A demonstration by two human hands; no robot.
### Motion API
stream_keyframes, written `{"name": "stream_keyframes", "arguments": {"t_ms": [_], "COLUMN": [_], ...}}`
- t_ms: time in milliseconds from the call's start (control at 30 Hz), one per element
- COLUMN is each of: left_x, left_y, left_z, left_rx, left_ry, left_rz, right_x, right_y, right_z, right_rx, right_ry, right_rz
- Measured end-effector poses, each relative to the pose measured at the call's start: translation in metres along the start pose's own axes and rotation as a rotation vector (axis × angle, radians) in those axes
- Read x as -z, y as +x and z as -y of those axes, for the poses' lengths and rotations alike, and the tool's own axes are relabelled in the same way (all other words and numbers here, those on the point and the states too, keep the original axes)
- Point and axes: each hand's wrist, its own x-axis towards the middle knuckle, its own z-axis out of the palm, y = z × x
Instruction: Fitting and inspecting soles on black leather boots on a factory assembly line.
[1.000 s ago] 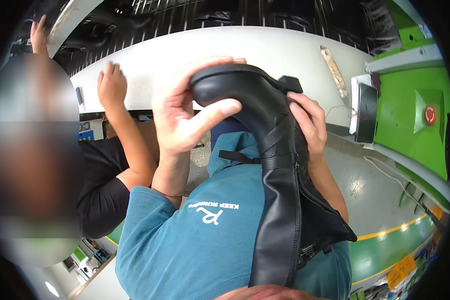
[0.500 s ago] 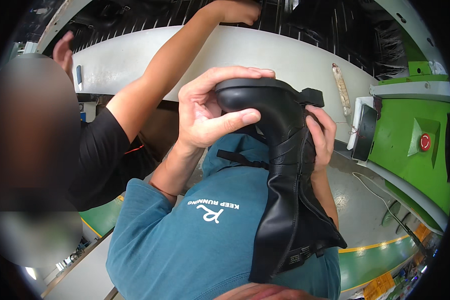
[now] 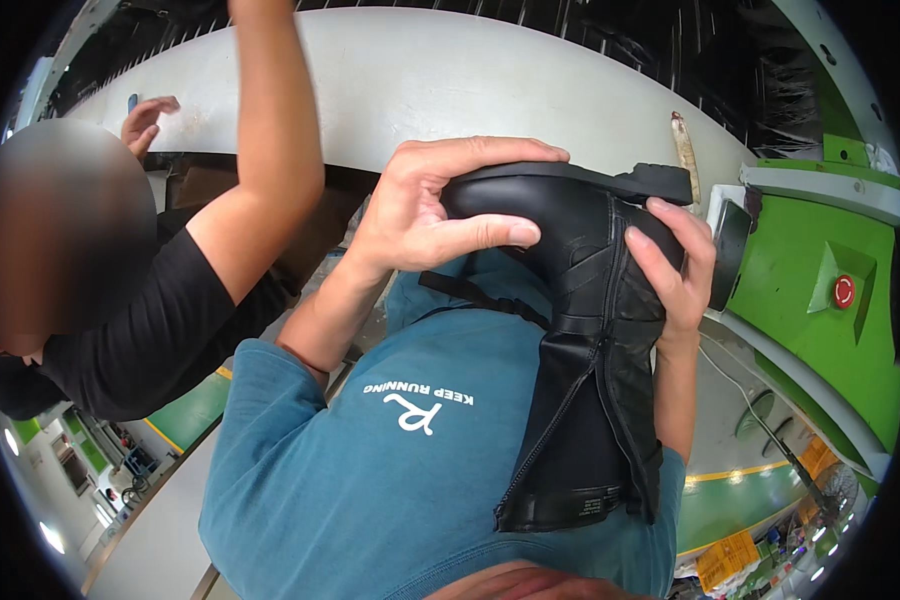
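Note:
A black leather boot [image 3: 582, 270] is held upside down in front of my chest, sole up and shaft hanging down. The side zip is undone along the shaft, so the lining and a printed label at the top edge show. My left hand [image 3: 420, 205] is clamped round the toe, thumb on the upper and fingers along the sole. At the heel and ankle, my right hand [image 3: 682, 265] grips the boot from the other side; part of that hand is hidden behind it.
A white work surface [image 3: 400, 75] stretches ahead, with a long pale, stained tool [image 3: 684, 150] on it. At right stand a dark phone-like device [image 3: 732, 245] and a green machine [image 3: 820, 240] with a red button [image 3: 844, 291]. On the left, a co-worker's arm [image 3: 280, 130] reaches across.
The boot has turned and shifted right with both hands, its heel further right and the open zip now facing the view more. The co-worker's raised arm has swung left.

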Motion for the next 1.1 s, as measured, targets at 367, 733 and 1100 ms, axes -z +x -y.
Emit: {"name": "stream_keyframes", "arguments": {"t_ms": [367,733,1100], "left_x": [-0.007,-0.003,-0.016], "left_y": [-0.039,-0.048,-0.042], "left_z": [0.045,0.076,0.084], "left_rx": [0.083,-0.075,-0.144], "left_ry": [-0.405,0.454,0.249], "left_rz": [-0.008,-0.196,-0.168], "right_x": [0.022,-0.011,-0.059], "right_y": [0.025,0.06,0.023], "right_z": [-0.031,-0.059,0.013], "right_rx": [-0.846,-0.74,0.048], "right_ry": [0.619,-0.002,-0.076], "right_rz": [0.329,0.359,0.164]}}
